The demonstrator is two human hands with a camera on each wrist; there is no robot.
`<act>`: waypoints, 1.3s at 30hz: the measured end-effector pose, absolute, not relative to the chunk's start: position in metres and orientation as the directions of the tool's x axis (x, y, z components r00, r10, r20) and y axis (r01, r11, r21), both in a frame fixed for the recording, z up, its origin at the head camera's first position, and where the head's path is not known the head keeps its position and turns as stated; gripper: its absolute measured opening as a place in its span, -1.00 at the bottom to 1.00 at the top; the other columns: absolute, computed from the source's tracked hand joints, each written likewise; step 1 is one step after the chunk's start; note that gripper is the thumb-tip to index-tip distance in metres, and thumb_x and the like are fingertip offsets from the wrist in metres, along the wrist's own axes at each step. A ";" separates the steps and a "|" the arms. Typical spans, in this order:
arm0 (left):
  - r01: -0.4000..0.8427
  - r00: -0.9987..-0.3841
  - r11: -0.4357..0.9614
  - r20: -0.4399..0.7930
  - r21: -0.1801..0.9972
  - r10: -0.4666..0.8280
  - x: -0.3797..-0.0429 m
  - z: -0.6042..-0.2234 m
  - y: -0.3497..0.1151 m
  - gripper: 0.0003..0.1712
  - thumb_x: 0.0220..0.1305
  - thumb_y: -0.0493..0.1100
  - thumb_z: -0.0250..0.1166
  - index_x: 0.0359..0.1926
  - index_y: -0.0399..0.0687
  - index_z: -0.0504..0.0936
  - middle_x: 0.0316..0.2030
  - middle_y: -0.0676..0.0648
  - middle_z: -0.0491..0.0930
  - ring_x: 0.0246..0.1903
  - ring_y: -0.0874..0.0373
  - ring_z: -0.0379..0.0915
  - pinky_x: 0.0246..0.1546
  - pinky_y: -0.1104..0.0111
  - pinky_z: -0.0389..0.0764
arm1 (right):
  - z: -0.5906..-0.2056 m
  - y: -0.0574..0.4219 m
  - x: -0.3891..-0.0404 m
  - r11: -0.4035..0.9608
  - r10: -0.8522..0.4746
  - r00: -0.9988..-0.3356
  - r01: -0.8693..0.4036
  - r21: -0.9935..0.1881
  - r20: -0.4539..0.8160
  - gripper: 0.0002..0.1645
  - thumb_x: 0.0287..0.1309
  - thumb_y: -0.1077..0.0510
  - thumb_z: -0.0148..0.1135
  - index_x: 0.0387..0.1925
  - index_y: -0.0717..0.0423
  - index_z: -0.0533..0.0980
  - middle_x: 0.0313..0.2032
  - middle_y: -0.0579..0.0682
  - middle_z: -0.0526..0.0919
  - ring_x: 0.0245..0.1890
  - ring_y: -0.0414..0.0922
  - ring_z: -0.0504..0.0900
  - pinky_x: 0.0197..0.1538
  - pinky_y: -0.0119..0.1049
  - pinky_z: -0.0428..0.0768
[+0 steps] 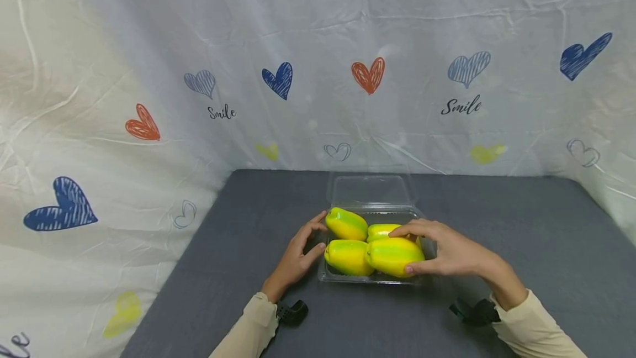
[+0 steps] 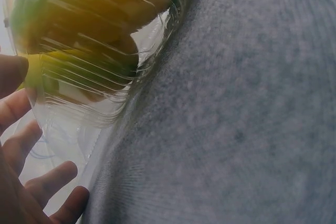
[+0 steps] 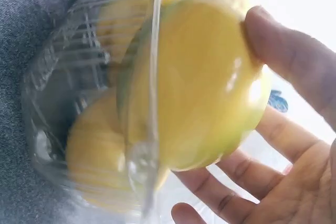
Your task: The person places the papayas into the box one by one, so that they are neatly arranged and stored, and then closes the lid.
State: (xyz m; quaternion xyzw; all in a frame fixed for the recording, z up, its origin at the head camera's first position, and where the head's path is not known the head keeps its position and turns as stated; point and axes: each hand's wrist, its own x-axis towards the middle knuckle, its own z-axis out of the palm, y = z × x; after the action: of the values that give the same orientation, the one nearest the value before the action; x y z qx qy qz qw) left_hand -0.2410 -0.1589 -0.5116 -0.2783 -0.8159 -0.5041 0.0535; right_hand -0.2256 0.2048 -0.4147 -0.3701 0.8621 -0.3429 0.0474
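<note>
Several plump yellow-green fruits, mango-like in shape, lie in a clear plastic clamshell box [image 1: 370, 279]. My right hand [image 1: 449, 247] grips the front right fruit [image 1: 395, 257], thumb at its near side and fingers over the top. In the right wrist view that fruit [image 3: 205, 82] sits partly above the box rim [image 3: 154, 72]. My left hand [image 1: 297, 258] is at the box's left side with fingers spread, beside the back left fruit [image 1: 346, 224] and front left fruit [image 1: 348, 257]. The fourth fruit [image 1: 381, 231] is partly hidden behind the right hand and the front fruit.
The box's clear lid [image 1: 370, 189] stands open at the back, towards the curtain. A dark grey cloth [image 1: 497, 209] covers the table. Behind and to the left hangs a white curtain [image 1: 318, 32] printed with hearts. Wrist cameras [image 1: 293, 312] sit under both forearms.
</note>
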 end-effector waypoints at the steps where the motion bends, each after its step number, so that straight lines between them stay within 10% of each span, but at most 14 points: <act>1: 0.507 -0.840 0.337 0.367 0.793 0.400 -0.241 -0.511 -0.159 -0.66 0.51 -0.16 0.15 0.24 0.01 0.43 0.59 -0.01 0.13 0.58 -0.02 0.03 0.43 -0.21 0.23 | -0.415 0.205 -0.226 0.495 -0.664 -0.724 -0.612 -0.617 0.186 -0.32 0.08 -0.20 0.52 0.24 -0.26 0.53 0.13 -0.24 0.64 0.04 -0.29 0.55 0.07 -0.07 0.58; 12: 0.523 -0.830 0.318 0.387 0.791 0.402 -0.242 -0.510 -0.158 -0.65 0.50 -0.20 0.17 0.23 0.09 0.43 0.58 -0.09 0.13 0.58 -0.06 0.03 0.45 -0.22 0.19 | -0.420 0.202 -0.227 0.564 -0.658 -0.729 -0.644 -0.516 0.190 -0.33 -0.06 -0.16 0.61 0.08 -0.11 0.54 -0.04 -0.26 0.65 -0.09 -0.26 0.62 -0.03 -0.15 0.23; 39: 0.516 -0.837 0.324 0.386 0.793 0.389 -0.240 -0.509 -0.157 -0.67 0.49 -0.21 0.17 0.21 0.09 0.45 0.58 -0.05 0.15 0.58 -0.07 0.04 0.42 -0.25 0.21 | -0.421 0.204 -0.232 0.545 -0.593 -0.756 -0.630 -0.553 0.275 -0.56 0.14 -0.04 0.50 0.05 -0.11 0.61 -0.07 -0.22 0.68 -0.16 -0.19 0.59 -0.04 -0.14 0.25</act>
State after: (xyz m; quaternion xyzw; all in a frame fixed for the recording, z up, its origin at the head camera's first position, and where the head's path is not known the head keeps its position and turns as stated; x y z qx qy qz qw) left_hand -0.2403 -0.1567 -0.5091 -0.2790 -0.8112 -0.5101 0.0622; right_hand -0.2320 0.2041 -0.4211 -0.3480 0.8786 -0.3259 -0.0276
